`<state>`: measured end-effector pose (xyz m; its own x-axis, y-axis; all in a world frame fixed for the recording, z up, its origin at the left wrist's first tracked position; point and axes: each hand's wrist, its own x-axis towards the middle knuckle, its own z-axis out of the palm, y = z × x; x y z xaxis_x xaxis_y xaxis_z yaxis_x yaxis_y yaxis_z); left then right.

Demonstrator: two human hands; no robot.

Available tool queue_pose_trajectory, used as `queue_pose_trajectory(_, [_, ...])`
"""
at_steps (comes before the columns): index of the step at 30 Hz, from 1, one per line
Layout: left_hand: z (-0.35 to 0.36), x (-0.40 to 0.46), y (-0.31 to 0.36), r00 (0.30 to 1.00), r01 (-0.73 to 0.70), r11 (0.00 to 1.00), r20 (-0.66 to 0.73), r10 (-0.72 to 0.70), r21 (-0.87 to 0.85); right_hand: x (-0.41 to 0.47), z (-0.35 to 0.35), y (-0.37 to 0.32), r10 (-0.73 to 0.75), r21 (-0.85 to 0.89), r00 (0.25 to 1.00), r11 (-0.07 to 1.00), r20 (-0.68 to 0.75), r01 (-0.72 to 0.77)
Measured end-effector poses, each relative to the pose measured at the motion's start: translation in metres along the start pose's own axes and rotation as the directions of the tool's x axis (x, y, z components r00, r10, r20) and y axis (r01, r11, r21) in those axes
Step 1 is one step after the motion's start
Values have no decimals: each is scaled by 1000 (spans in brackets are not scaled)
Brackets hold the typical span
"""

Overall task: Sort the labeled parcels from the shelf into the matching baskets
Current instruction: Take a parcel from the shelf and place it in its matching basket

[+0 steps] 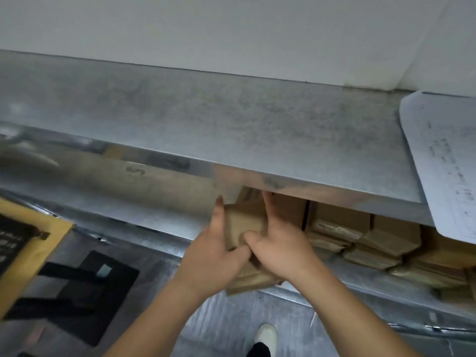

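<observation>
Left hand, centre of the frame: fingers curled round the left side of a small brown parcel, index finger stretched up along its left edge, thumb on its near face. Right hand, just right of centre: grips the same parcel from the right, thumb touching the left thumb, fingers reaching up under the upper shelf. Parcel: cardboard, held at the front edge of the lower shelf, with a second brown parcel directly beneath the hands. Further parcels: brown, taped, stacked along the lower shelf toward the right of the frame. Upper shelf: grey metal, spans the middle of the frame. Sheet of paper: white, printed, text unreadable, lies on the upper shelf at the right edge and overhangs its front. Yellow envelope, lower left: dark printed panel. Shoe, bottom centre: white, on the floor.
</observation>
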<state>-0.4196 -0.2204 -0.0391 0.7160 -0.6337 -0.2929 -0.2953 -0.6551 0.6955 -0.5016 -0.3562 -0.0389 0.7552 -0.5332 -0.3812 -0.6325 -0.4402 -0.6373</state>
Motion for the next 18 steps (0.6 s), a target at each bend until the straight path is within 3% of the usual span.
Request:
queue_pose_trajectory(4, [-26,-28,-29,988,73,995,-143,-64,62,-9,30,-28,-90,-5,994,996,54,91])
queue_pose_trajectory(7, [-51,-58,-61,952,107,994,-287,-103,-3,-25,62,-57,-210,-16,977,977,33,211])
queue_pose_trajectory(11, [-88,-110,-106,897,111,993,-427,-115,-35,-57,114,-108,-411,-93,911,907,24,412])
queue_pose_trajectory(14, [-114,-153,-150,840,171,985,-519,-161,-30,-81,161,-141,-482,-70,875,872,47,484])
queue_pose_trajectory(18, [-149,-217,-209,789,281,957,-550,-276,-78,-117,224,-181,-550,-1,810,827,205,562])
